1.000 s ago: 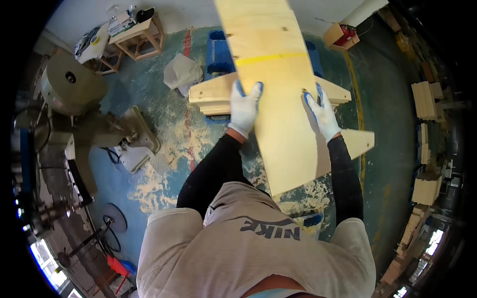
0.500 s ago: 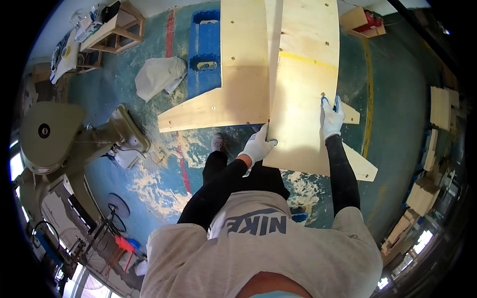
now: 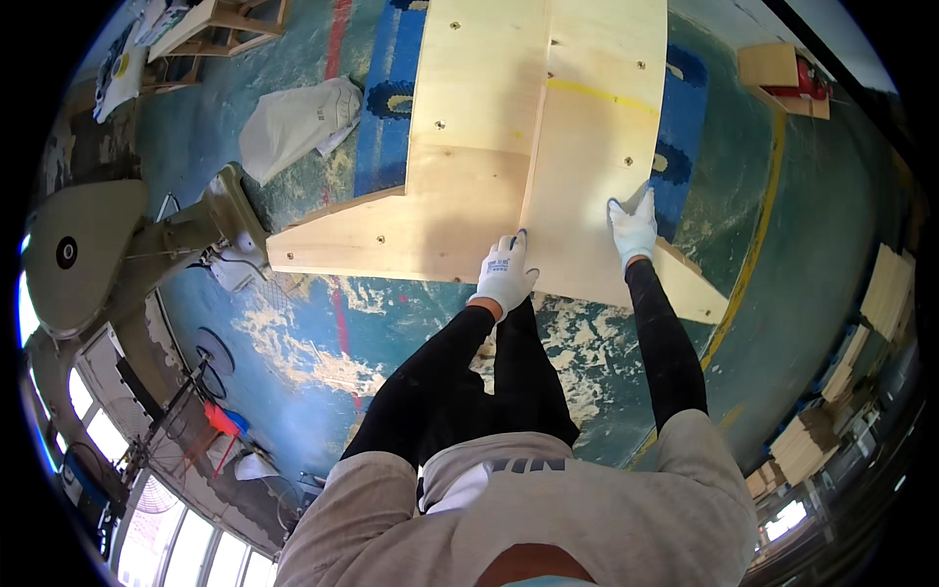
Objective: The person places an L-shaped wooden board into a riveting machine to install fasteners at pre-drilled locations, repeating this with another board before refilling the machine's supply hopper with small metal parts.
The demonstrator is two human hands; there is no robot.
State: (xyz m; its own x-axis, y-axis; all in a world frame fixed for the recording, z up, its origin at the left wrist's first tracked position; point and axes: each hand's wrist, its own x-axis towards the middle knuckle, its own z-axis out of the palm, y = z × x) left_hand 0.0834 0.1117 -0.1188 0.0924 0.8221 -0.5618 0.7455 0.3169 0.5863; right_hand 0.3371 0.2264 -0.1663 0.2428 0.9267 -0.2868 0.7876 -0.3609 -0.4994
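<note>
Two long pale plywood panels lie side by side, the left panel (image 3: 474, 196) and the right panel (image 3: 577, 196), meeting along a seam. Each has a tapered wing at its near end and several small metal fittings on its face. My left hand (image 3: 507, 274), in a white glove with blue fingertips, rests over the near edge by the seam, index finger stretched forward and thumb apart. On the right panel's outer side lies my right hand (image 3: 636, 230), gloved the same way, thumb and fingers spread in a V. Whatever supports the panels underneath is mostly hidden.
Blue plastic pallet parts (image 3: 386, 147) show beside the panels. A white sack (image 3: 298, 127) lies left of them, near a large green machine (image 3: 83, 254). Sawdust covers patches of floor (image 3: 313, 352). Far right stands a wooden box (image 3: 782, 78); stacked boards (image 3: 807, 445) line the right side.
The right panel has shifted against the left one and now lies level beside it; the gap between them has closed. Only one right wing shows now. My right hand's fingers have spread.
</note>
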